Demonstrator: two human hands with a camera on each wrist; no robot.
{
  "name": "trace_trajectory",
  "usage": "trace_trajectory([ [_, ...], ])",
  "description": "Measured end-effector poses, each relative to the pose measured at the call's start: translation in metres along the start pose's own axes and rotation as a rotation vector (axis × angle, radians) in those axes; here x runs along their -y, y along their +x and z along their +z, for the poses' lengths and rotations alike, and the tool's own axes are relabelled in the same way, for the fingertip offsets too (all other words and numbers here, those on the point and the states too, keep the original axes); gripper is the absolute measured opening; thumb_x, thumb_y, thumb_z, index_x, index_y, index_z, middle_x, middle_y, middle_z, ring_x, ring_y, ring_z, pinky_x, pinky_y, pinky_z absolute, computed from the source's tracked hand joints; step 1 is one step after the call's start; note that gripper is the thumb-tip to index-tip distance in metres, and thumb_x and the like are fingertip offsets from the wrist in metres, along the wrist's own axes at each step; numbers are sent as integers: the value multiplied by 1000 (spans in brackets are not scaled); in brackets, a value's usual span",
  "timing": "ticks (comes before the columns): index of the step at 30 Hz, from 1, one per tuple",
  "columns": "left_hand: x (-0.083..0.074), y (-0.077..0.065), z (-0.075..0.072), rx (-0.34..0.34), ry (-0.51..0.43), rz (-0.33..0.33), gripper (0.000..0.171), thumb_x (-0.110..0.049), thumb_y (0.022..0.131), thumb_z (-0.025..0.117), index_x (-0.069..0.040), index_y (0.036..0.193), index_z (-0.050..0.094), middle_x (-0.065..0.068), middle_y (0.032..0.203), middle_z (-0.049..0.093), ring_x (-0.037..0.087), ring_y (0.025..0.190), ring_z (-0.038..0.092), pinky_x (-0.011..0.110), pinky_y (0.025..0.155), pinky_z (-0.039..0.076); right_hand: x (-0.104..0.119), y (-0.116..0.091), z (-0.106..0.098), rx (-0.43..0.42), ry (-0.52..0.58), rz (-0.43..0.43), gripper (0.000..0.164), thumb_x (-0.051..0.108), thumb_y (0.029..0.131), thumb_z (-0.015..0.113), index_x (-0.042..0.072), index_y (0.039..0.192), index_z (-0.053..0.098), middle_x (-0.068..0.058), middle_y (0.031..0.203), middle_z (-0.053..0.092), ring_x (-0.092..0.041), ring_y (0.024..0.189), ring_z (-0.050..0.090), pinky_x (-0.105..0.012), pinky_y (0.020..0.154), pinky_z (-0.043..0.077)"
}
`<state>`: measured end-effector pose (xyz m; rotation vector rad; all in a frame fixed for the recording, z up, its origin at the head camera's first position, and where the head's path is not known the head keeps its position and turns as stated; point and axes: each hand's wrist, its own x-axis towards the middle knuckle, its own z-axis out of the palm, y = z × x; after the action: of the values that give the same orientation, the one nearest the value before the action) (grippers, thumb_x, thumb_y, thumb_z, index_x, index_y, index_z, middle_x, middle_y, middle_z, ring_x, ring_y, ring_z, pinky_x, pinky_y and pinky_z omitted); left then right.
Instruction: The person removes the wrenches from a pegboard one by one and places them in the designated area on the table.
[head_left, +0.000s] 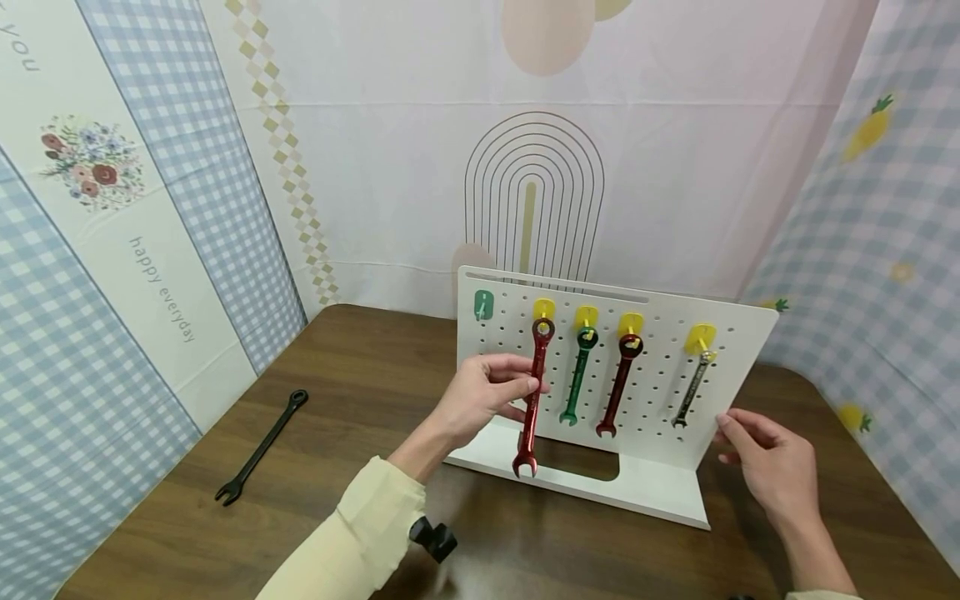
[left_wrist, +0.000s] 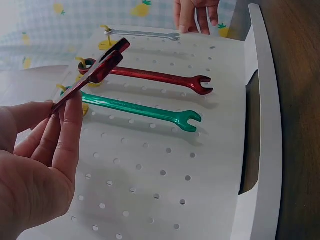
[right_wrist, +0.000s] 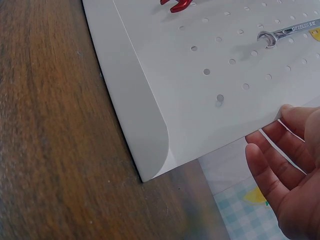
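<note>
Fingers of your left hand (head_left: 478, 393) pinch the bright red wrench (head_left: 530, 421) against the thumb, a little above mid-shank; your right hand (head_left: 776, 467) pinches the right edge of the white pegboard (head_left: 738, 358), thumb at the edge, fingertips partly behind, at least one finger loose.

Bright red wrench sits near side of the board, left of the green wrench (head_left: 578, 379), ring end at the leftmost yellow hook (head_left: 544, 307), forked end hanging toward you; can't tell whether the ring is actually over the peg.

Handling, my read: metal, so stiff and fairly heavy for its size; finish looks glossy, so expect it to slip or swivel in a light fingertip pinch; not fragile, though the coating could scratch if dragged on a peg. Best hold is where you are, flat of the shank between thumb and fingers, just above the balance point; keeps the forked end low and leaves the ring clear of your fingers; avoid holding by the fork, ring end would swing.

Board looks thin and likely light; a side knock could shift it, so your right-edge pinch is useful; keep your left knuckles off the green wrench.
</note>
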<state>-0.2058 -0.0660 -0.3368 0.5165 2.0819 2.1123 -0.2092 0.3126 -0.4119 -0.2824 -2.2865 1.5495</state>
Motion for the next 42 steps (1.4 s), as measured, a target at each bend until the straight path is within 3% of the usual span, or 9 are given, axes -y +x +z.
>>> trace_trajectory([
  [6,-2,-2,-1,-7,5,-5,33,-3,102,67,12,131,65,25,119,76,30,107,76,40,78,67,-2,1,1,7,-1,1,29,28,99,76,3,113,77,18,76,74,-1,69,72,-25,59,62],
  [17,-6,-7,-8,8,26,20,31,-1,101,67,14,129,65,26,116,77,14,96,76,40,78,67,-2,3,1,13,0,8,31,29,99,76,3,115,76,21,76,73,0,69,72,-25,59,63],
  [22,-7,-10,-13,10,32,6,32,-1,101,68,13,129,65,23,115,78,14,98,76,40,77,67,-3,4,1,16,8,6,30,29,100,75,3,115,76,22,76,73,2,70,71,-24,59,62],
  [34,-1,-16,-24,28,74,-6,33,1,100,68,14,130,64,26,114,77,12,96,75,37,73,67,-6,6,2,13,4,-10,28,28,100,75,3,113,76,19,76,73,2,69,71,-23,59,62],
  [42,7,-20,-30,20,61,-58,34,1,99,69,13,130,63,22,111,79,12,93,76,39,74,67,-7,7,3,21,-5,-4,30,29,100,75,2,114,75,19,76,73,2,69,70,-23,59,62],
])
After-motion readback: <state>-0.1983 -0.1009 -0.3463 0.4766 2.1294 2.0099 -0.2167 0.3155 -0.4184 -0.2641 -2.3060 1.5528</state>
